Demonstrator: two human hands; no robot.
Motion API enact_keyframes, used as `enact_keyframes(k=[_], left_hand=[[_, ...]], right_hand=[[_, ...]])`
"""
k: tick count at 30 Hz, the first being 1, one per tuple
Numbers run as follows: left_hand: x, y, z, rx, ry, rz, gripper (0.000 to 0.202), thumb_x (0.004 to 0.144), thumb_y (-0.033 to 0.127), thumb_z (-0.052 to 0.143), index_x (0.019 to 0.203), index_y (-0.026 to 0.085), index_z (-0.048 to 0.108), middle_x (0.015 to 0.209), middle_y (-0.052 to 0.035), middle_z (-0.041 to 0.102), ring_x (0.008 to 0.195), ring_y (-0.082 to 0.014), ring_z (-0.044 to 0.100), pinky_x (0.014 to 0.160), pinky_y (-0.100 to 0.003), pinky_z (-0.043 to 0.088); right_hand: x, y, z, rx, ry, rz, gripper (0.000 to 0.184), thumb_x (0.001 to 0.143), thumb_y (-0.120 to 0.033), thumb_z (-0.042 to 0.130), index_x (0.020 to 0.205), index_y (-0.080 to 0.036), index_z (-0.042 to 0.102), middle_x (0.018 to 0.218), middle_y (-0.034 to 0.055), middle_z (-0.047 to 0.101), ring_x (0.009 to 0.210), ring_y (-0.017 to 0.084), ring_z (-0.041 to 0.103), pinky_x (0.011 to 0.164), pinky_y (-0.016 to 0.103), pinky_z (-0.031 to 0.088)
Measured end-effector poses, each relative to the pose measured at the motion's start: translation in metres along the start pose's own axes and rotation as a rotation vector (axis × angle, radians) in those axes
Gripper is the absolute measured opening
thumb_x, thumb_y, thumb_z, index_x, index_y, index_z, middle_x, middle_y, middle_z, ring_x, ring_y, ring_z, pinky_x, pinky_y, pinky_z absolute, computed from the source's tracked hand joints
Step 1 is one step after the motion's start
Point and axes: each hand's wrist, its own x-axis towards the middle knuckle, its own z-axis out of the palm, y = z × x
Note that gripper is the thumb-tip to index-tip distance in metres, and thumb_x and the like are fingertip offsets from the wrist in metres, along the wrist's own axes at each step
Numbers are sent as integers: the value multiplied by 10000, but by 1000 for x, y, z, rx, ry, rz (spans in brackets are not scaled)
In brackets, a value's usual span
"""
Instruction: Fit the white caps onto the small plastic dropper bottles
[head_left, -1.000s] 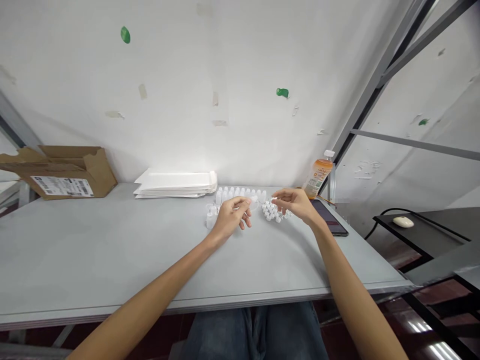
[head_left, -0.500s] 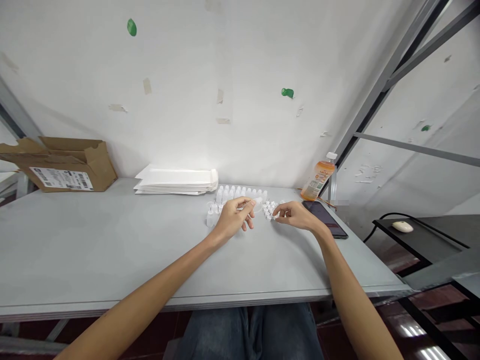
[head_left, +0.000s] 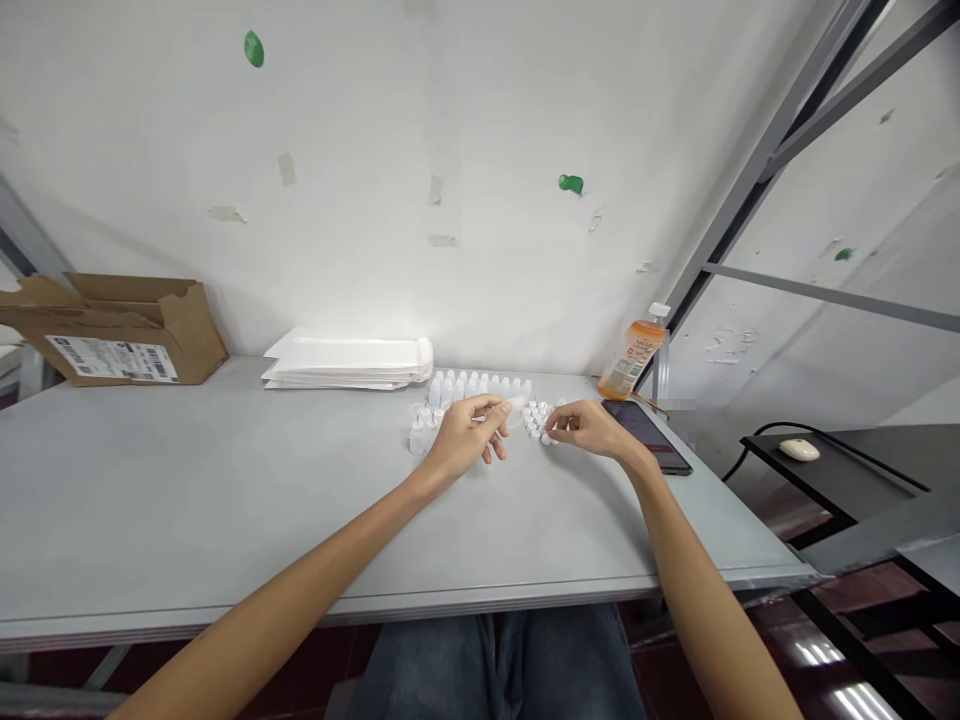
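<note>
My left hand [head_left: 471,437] pinches a small translucent plastic bottle [head_left: 517,402] between thumb and forefinger, its other fingers loosely curled. Just right of it lies a cluster of small white caps [head_left: 535,415] on the table. At the right side of that cluster, my right hand [head_left: 589,428] has its thumb and fingertips drawn together on a white cap [head_left: 547,438], mostly covered by the fingers. Behind my left hand stand rows of small translucent bottles [head_left: 448,388]. More small bottles [head_left: 417,437] stand left of it, partly hidden by the hand.
A stack of white envelopes [head_left: 345,362] lies at the back, with an open cardboard box [head_left: 150,335] to its left. To the right are a tilted orange drink bottle [head_left: 634,355] and a dark tablet [head_left: 651,440]. A white mouse [head_left: 799,450] rests on a side shelf.
The view has shifted slightly. My right fingertips have drawn closer together at the caps; my left hand keeps hold of the small bottle in the same place.
</note>
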Motion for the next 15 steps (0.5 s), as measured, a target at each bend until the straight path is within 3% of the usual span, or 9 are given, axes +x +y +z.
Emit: enact_keyframes(k=[6,12,15], left_hand=[[0,-1,-1,13,7,3,316,859,430,554,921,127,622,710,-1,550,485,-100,602,411,-192,426],[1,-8,0,77,-22,18,344,860,437,556,1015,144,645,765,-18,585,512,-103,612,426,-198,439],[1,-15,1,209,-36,30,359,865,427,541,1084,163,646,759,-25,628,534,-117,618,444,-206,443]], right_hand=[[0,1,0,47,47,0,168,720,-273,625,753,-151,735,602,4,601,529,105,456,542,243,356],[-5,-18,-2,376,175,-1,302,795,-426,616,748,-139,698,578,0,554,498,93,421,467,233,311],[-6,-33,3,512,208,-29,346,808,-477,614,765,-143,694,589,5,550,494,91,421,443,229,309]])
